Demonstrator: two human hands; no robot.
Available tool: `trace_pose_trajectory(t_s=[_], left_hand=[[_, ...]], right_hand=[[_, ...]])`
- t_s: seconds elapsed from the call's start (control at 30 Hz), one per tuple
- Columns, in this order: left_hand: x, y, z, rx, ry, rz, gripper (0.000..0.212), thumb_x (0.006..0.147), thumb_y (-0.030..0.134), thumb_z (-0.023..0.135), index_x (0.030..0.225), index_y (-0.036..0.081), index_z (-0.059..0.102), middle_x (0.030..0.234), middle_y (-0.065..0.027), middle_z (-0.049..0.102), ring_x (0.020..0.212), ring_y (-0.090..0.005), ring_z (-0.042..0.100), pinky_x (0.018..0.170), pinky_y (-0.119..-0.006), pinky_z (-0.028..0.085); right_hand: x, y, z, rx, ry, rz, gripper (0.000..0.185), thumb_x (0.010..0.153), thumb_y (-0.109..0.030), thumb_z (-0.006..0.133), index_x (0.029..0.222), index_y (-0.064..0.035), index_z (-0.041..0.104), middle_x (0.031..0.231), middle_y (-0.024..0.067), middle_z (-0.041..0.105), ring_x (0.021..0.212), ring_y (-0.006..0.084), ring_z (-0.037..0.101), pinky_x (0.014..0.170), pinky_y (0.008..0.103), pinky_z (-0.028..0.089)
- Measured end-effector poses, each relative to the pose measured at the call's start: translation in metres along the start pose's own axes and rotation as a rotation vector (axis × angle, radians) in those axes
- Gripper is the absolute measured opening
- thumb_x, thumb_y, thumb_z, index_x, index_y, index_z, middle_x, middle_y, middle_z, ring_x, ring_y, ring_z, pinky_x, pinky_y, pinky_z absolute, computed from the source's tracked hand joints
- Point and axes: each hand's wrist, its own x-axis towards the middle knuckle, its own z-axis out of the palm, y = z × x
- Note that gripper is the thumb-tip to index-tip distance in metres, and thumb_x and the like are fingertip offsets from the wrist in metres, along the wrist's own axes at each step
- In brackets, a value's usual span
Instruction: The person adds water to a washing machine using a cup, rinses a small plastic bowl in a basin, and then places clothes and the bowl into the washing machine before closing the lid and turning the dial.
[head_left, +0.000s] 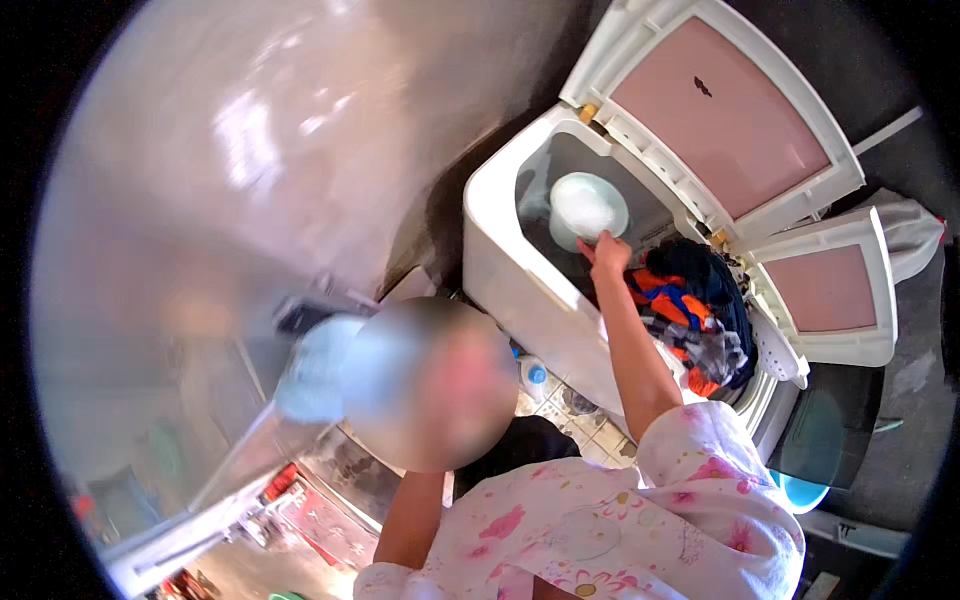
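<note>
My right hand (609, 253) grips the edge or handle of a pale plastic dipper (564, 223). White powder or suds (588, 208) fill it. The dipper is over the wide wash tub (541, 169) of a white twin-tub washing machine (487, 191). Beside it, the smaller tub holds a heap of orange, black and checked clothes (686, 315). My left hand (448, 427) is lost in a round blur, so its grip cannot be told. A light-blue item (315, 367) sticks out at the blur's left edge.
Two raised lids with pink panels, a large one (720, 112) and a small one (821, 289), stand along the machine's far side. A bottle with a blue cap (534, 375) rests on the tiled floor (596, 431). A blue basin (806, 491) lies at the right.
</note>
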Motion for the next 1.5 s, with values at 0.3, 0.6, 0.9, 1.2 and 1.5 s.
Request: trace_pose_trajectory(t_s=[0.3,0.6,0.9,1.2,1.5], left_hand=[[-0.393,-0.239,-0.178,0.276,0.417,-0.568,0.02,0.078,0.013,0.05,0.062,0.0,0.05,0.053,-0.0084,0.052,0.047,-0.0157,0.049,0.042,-0.029,0.04],[-0.687,-0.229,-0.217,-0.653,1.089,-1.229,0.018,0.075,0.015,0.046,0.062,0.004,0.052,0.051,-0.0059,0.049,0.038,-0.0143,0.046,0.034,-0.025,0.036],[-0.686,-0.219,-0.252,-0.59,1.112,-1.36,0.015,0.077,0.021,0.051,0.079,0.007,0.056,0.064,-0.0029,0.058,0.051,-0.0133,0.056,0.043,-0.026,0.044],[-0.768,-0.211,-0.367,-0.557,1.396,-1.416,0.018,0.079,0.02,0.051,0.081,0.003,0.055,0.069,-0.007,0.059,0.054,-0.0146,0.057,0.043,-0.026,0.044],[-0.856,-0.193,-0.392,-0.74,1.757,-1.592,0.016,0.079,0.017,0.05,0.077,0.002,0.055,0.064,-0.0081,0.058,0.05,-0.0156,0.055,0.041,-0.027,0.044]], right_hand=[[-0.147,-0.079,-0.074,-0.196,-0.383,-0.393,0.024,0.082,-0.008,0.045,0.061,0.0033,0.043,0.063,0.003,0.043,0.056,0.0121,0.047,0.061,0.0362,0.056],[-0.389,-0.069,-0.071,-0.493,-0.866,-0.246,0.016,0.082,-0.012,0.046,0.072,-0.0003,0.051,0.067,0.0039,0.053,0.055,0.0104,0.051,0.052,0.0257,0.051],[-0.568,0.077,-0.002,-0.748,-1.412,-0.001,0.011,0.078,-0.013,0.052,0.075,-0.002,0.053,0.064,0.003,0.05,0.051,0.0111,0.05,0.044,0.0235,0.047],[-0.773,0.248,0.089,-0.89,-1.914,0.056,0.016,0.079,-0.008,0.052,0.071,0.0058,0.049,0.063,0.0061,0.049,0.05,0.0137,0.053,0.044,0.0282,0.052],[-0.982,0.371,0.118,-0.948,-2.184,0.218,0.021,0.081,-0.012,0.051,0.073,0.0072,0.05,0.068,0.0094,0.051,0.051,0.0167,0.056,0.046,0.0278,0.053]])
